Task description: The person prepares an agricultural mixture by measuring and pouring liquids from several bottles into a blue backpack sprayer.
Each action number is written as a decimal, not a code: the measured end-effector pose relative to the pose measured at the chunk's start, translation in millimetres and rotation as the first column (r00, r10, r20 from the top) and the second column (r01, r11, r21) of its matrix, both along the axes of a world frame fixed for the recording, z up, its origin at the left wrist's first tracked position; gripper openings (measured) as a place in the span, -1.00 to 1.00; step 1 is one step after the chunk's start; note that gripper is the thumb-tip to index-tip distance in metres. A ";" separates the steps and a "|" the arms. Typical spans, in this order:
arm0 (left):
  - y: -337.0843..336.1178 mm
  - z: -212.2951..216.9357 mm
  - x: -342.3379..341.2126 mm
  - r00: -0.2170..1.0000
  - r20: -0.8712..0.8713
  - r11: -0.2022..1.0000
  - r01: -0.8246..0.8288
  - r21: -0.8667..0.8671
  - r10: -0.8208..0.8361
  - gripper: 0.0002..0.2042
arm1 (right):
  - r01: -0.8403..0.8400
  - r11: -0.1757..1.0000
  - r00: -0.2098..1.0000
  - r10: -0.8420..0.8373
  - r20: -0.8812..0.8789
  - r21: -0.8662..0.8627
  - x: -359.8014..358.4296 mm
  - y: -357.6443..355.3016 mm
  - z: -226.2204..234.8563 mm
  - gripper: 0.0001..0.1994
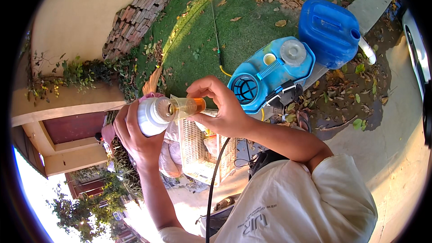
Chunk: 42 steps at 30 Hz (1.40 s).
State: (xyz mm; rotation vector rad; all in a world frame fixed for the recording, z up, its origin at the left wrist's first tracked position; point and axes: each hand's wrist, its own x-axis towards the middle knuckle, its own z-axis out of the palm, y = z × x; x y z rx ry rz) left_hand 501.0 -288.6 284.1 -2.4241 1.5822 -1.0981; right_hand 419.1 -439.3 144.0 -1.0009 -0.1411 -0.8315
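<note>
My left hand (135,137) grips a white plastic bottle (153,116), tipped on its side with the mouth turned right. My right hand (222,108) pinches a small clear measuring cup (189,107), also tipped, with its rim against the bottle's mouth. Amber liquid shows inside the cup and at the bottle's opening. Both are held up above the ground, in front of a blue backpack sprayer tank (288,69) whose filler opening with a mesh strainer (246,89) is uncovered.
A blue jerrycan (330,31) stands beside the sprayer on a concrete edge. A white plastic crate (198,150) lies below my hands. A black hose (216,175) hangs down. Grass (243,31), stacked bricks (135,18), a white car (416,49).
</note>
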 end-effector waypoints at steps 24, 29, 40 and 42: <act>1.7 -1.9 -0.1 1.000 -0.002 1.000 -0.008 -0.001 0.008 -0.23 | -0.098 0.995 0.995 0.098 -0.016 -0.009 -1.2 -1.1 -5.3 -0.48; 0.7 -3.4 1.7 1.000 -0.001 1.000 -0.011 0.007 0.011 -0.22 | -0.094 0.996 0.995 0.094 -0.011 -0.002 -1.3 -2.7 -4.8 -0.47; -0.2 -3.8 1.8 1.000 -0.028 1.000 -0.002 0.004 0.002 -0.21 | -0.088 0.996 0.996 0.088 -0.015 -0.010 -0.2 -2.0 -6.9 -0.46; 1.1 -4.8 2.7 1.000 -0.028 1.000 -0.007 0.005 0.008 -0.21 | -0.088 0.996 0.996 0.088 -0.015 -0.012 -0.1 -2.2 -7.0 -0.45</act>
